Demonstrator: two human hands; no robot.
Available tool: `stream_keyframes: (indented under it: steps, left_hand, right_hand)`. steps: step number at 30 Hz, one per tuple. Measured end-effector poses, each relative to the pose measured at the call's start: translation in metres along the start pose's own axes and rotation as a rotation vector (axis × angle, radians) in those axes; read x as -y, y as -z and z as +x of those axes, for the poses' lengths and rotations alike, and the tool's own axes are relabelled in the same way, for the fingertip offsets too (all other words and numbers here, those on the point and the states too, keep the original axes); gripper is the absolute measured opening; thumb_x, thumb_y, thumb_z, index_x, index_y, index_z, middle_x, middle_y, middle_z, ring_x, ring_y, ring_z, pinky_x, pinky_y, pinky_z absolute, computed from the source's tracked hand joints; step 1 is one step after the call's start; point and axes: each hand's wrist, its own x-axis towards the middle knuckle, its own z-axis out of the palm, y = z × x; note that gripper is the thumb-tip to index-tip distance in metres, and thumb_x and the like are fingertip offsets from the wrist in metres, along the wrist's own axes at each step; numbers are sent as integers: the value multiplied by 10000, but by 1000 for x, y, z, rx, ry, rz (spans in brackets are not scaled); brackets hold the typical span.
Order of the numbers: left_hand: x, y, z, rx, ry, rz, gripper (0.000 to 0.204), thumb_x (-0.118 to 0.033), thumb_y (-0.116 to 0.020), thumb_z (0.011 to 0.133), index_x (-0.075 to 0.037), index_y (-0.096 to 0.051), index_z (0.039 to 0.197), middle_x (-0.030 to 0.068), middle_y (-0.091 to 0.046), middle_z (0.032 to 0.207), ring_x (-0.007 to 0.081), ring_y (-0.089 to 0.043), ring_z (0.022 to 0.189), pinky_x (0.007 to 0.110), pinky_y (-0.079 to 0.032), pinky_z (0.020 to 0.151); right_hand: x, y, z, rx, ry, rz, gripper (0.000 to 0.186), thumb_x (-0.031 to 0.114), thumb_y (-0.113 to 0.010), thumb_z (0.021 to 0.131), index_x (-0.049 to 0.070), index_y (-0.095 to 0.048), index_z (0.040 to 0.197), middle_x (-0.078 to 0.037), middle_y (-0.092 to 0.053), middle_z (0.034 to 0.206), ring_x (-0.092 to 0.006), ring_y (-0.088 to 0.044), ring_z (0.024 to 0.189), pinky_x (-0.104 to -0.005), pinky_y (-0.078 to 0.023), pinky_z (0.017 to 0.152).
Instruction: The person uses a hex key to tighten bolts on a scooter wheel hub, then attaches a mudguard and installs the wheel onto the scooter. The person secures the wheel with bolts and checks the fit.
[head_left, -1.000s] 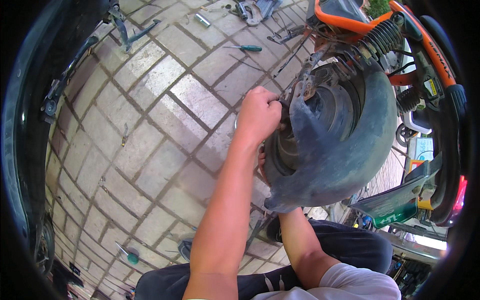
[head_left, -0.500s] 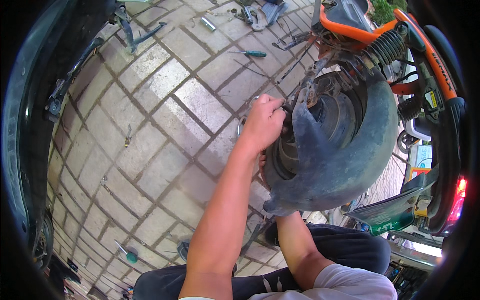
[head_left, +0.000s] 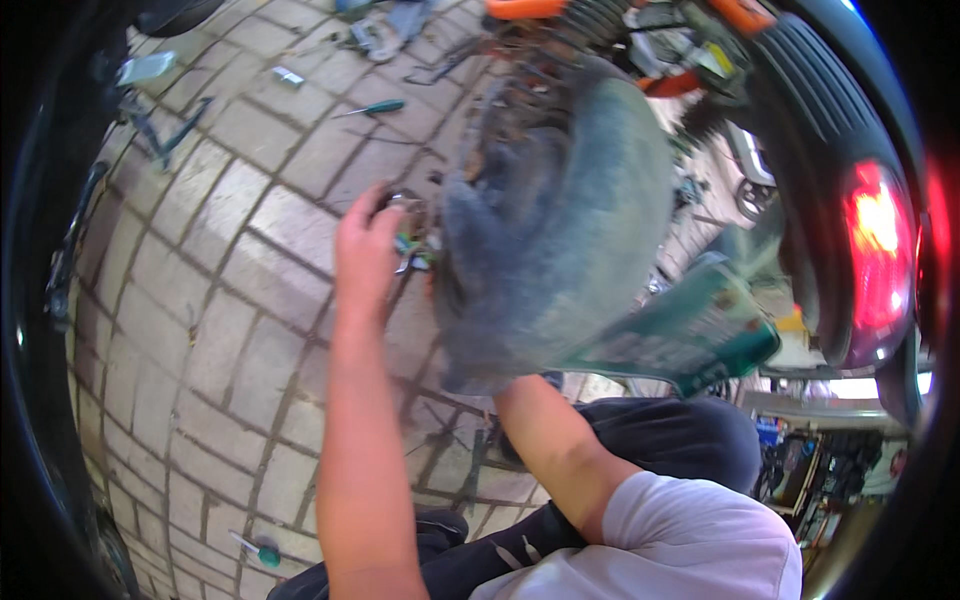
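My left hand (head_left: pixel 365 250) is reaching past the near-left side of a dusty black motorcycle mudguard (head_left: pixel 580 240). Its thumb and forefinger are curved and apart, beside a small cluster of shiny metal and coloured parts (head_left: pixel 408 240) low by the wheel. Blur hides whether the fingertips touch any of it. My right forearm (head_left: pixel 550 425) goes up under the mudguard's lower end, and that hand is hidden behind it. Little of the wheel shows around the mudguard.
A green-handled screwdriver (head_left: pixel 380 107) lies on the paving, with a metal socket (head_left: pixel 288 76) farther left. Another green-handled screwdriver (head_left: pixel 265 552) is at lower left. To the right, a green plate (head_left: pixel 690 335) and a lit red tail light (head_left: pixel 880 240) jut out.
My left hand has left the wheel's hub area and moved to the small parts beside it. My right fingertips have gone out of sight. The whole view has swung right.
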Motion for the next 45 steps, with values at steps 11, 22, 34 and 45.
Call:
stream_keyframes:
  steps: [11,22,34,45]
  left_hand:
    - [60,-3,-36,-163,417,-244,164,-158,-569,854,-34,-662,910,58,-640,804,143,-592,706,273,-457,630]
    - [107,-19,-20,85,410,-301,390,-91,-529,837,-4,-612,1208,120,-625,1116,210,-592,944,315,-476,761]
    - [131,-16,17,326,495,-376,482,-144,-531,948,-66,-463,1418,143,-574,1322,292,-578,1143,456,-487,940]
    - [136,-21,-2,248,438,-592,487,-95,-549,927,-13,-464,1399,100,-574,1332,231,-541,1212,360,-404,1051]
  right_hand:
    - [-12,8,-11,-16,-12,-53,668,419,-611,876,-1,-450,1369,-186,-513,1289,-320,-501,1191,-452,-428,1015]
    - [-26,1,-25,-74,-66,-51,652,421,-599,885,3,-457,1365,-180,-520,1285,-318,-500,1196,-453,-427,1015]
    - [-28,2,-15,-65,-58,-40,635,423,-585,894,8,-465,1361,-173,-528,1282,-315,-498,1201,-454,-426,1015]
    - [-24,11,-18,-44,40,-8,621,425,-573,903,13,-472,1356,-167,-535,1279,-312,-497,1206,-455,-426,1014]
